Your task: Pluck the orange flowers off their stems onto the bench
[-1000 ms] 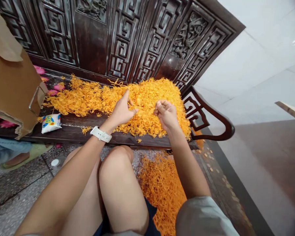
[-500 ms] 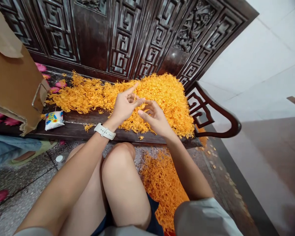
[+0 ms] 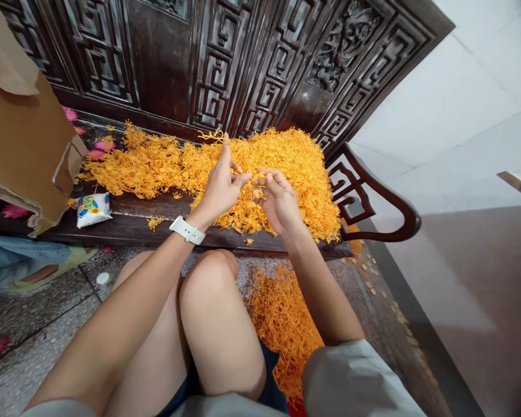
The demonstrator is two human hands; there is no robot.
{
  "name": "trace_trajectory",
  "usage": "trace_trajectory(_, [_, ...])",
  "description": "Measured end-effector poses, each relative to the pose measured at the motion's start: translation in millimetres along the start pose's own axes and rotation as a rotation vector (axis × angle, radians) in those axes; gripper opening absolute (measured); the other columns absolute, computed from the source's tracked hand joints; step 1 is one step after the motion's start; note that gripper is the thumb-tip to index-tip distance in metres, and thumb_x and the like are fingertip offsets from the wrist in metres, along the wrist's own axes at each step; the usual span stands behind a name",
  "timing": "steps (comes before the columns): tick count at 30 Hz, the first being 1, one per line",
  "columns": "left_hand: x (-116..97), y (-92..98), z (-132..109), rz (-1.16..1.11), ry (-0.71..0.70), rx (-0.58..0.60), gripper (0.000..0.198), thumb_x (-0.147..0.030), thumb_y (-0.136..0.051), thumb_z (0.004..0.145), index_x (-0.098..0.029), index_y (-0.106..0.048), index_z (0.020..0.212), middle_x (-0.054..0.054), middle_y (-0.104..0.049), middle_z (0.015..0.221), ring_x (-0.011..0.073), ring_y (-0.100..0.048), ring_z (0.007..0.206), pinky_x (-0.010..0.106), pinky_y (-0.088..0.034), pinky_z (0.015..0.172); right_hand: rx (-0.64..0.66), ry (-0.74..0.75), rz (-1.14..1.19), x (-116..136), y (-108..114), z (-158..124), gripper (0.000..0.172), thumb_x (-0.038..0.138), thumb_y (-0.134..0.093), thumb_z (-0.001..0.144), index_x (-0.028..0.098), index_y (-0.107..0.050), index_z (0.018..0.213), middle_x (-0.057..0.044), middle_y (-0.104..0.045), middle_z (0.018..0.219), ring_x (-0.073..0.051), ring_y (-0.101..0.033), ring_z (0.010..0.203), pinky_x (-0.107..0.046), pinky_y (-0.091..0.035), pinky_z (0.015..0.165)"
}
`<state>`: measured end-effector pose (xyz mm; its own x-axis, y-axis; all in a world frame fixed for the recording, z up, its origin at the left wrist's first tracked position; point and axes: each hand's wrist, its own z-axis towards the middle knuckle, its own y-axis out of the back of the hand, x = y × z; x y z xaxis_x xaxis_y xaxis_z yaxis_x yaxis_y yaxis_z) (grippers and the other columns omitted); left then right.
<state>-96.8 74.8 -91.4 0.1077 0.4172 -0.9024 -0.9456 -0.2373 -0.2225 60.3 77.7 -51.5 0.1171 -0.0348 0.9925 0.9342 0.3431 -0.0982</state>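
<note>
A heap of yellow-orange spidery plastic flower pieces [image 3: 304, 174] lies along the dark wooden bench, behind and beneath my hands. My left hand [image 3: 219, 188] points its index finger upward, and a thin branched yellow flower piece [image 3: 212, 136] shows at that fingertip. Its thumb reaches toward the right fingers, with the other fingers curled. Just to the right, my right hand [image 3: 284, 204] has its fingers bent around a small yellow flower piece [image 3: 257, 193]. The two hands' fingertips are very close; whether they touch is unclear.
A cardboard box [image 3: 30, 139] stands at the left, near pink flowers [image 3: 99, 150] and a small white printed packet [image 3: 93, 209]. Orange stringy pieces [image 3: 282, 324] pile up below the bench edge. A curved armrest [image 3: 410, 223] bounds the right; someone's jeans leg [image 3: 21, 263] is at left.
My left index finger has straightened upward, and the thin yellow piece now stands out at its tip. My right hand has turned palm-inward, its fingers closer together around a yellow piece.
</note>
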Motion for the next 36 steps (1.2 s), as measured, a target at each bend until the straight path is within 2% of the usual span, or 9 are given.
trace_trajectory(5, [-5, -2.2, -4, 0.059, -0.055, -0.044, 0.089, -0.016, -0.081, 0.088, -0.030, -0.042, 0.167, 0.008, -0.070, 0.110, 0.0210, -0.066, 0.089, 0.029, -0.051, 0.077, -0.118, 0.255, -0.302, -25, -23, -3, 0.044, 0.069, -0.065, 0.097, 0.026, -0.055, 0.107, -0.004, -0.062, 0.102, -0.018, -0.059, 0.087, -0.034, -0.050, 0.077])
trace_trajectory(8, [-16, -0.7, -6, 0.098, -0.060, -0.032, 0.081, -0.015, -0.076, 0.090, -0.029, -0.046, 0.164, 0.010, -0.071, 0.115, 0.0210, -0.066, 0.091, 0.029, -0.050, 0.076, -0.192, 0.416, -0.554, -32, -29, -1, 0.043, 0.068, -0.061, 0.100, 0.026, -0.054, 0.105, 0.000, -0.058, 0.086, -0.016, -0.053, 0.075, -0.032, -0.042, 0.070])
trace_trajectory(12, [-21, 0.2, -8, 0.102, -0.017, 0.019, 0.077, -0.012, -0.076, 0.089, -0.024, -0.048, 0.161, 0.011, -0.074, 0.110, 0.0204, -0.066, 0.086, 0.030, -0.049, 0.077, -0.240, 0.529, -0.756, -25, -16, 11, 0.049, 0.065, -0.046, 0.108, 0.024, -0.047, 0.081, 0.003, -0.045, 0.069, -0.013, -0.039, 0.062, -0.033, -0.029, 0.064])
trace_trajectory(16, [-12, -0.2, -9, 0.062, 0.092, 0.061, 0.069, -0.015, -0.081, 0.089, -0.021, -0.052, 0.152, 0.006, -0.072, 0.090, 0.0175, -0.061, 0.071, 0.032, -0.048, 0.076, -0.240, 0.576, -0.798, -18, 3, 25, 0.054, 0.067, -0.045, 0.108, 0.024, -0.042, 0.076, 0.004, -0.040, 0.066, -0.013, -0.035, 0.062, -0.033, -0.027, 0.064])
trace_trajectory(20, [-11, 0.3, -7, 0.009, 0.240, 0.138, 0.049, -0.021, -0.090, 0.083, -0.019, -0.063, 0.124, 0.002, -0.067, 0.078, 0.0154, -0.060, 0.067, 0.031, -0.045, 0.072, -0.175, 0.505, -0.624, -22, 11, 30, 0.059, 0.073, -0.045, 0.105, 0.024, -0.037, 0.073, 0.004, -0.039, 0.068, -0.013, -0.037, 0.062, -0.030, -0.031, 0.061])
trace_trajectory(23, [-18, 2.1, -6, 0.043, 0.314, 0.294, 0.027, -0.026, -0.089, 0.084, -0.017, -0.066, 0.093, 0.001, -0.063, 0.069, 0.0144, -0.057, 0.064, 0.030, -0.041, 0.066, -0.094, 0.486, -0.596, -24, 12, 31, 0.060, 0.075, -0.045, 0.103, 0.024, -0.039, 0.073, 0.004, -0.039, 0.068, -0.013, -0.037, 0.061, -0.030, -0.033, 0.060])
trace_trajectory(27, [-24, 6.8, -6, 0.112, 0.237, 0.448, 0.041, -0.037, -0.077, 0.095, -0.018, -0.058, 0.063, 0.000, -0.053, 0.059, 0.0118, -0.045, 0.054, 0.030, -0.033, 0.061, -0.024, 0.586, -0.820, -18, 19, 30, 0.054, 0.067, -0.049, 0.107, 0.023, -0.046, 0.075, 0.004, -0.041, 0.065, -0.012, -0.037, 0.059, -0.031, -0.029, 0.060])
trace_trajectory(30, [-23, 10.5, -6, 0.180, 0.207, 0.403, 0.038, -0.037, -0.075, 0.095, -0.019, -0.061, 0.065, -0.001, -0.051, 0.055, 0.0120, -0.041, 0.051, 0.030, -0.031, 0.059, 0.037, 0.686, -0.940, -12, 27, 29, 0.047, 0.058, -0.049, 0.110, 0.023, -0.048, 0.078, 0.004, -0.043, 0.065, -0.011, -0.038, 0.058, -0.031, -0.030, 0.060])
trace_trajectory(36, [-12, 2.8, -4, 0.036, 0.173, 0.272, 0.040, -0.045, -0.072, 0.095, -0.016, -0.066, 0.068, 0.003, -0.061, 0.062, 0.0153, -0.055, 0.064, 0.030, -0.042, 0.070, -0.016, 0.877, -1.092, -7, 26, 14, 0.038, 0.041, -0.041, 0.114, 0.023, -0.055, 0.083, -0.002, -0.056, 0.071, -0.014, -0.051, 0.064, -0.031, -0.041, 0.063])
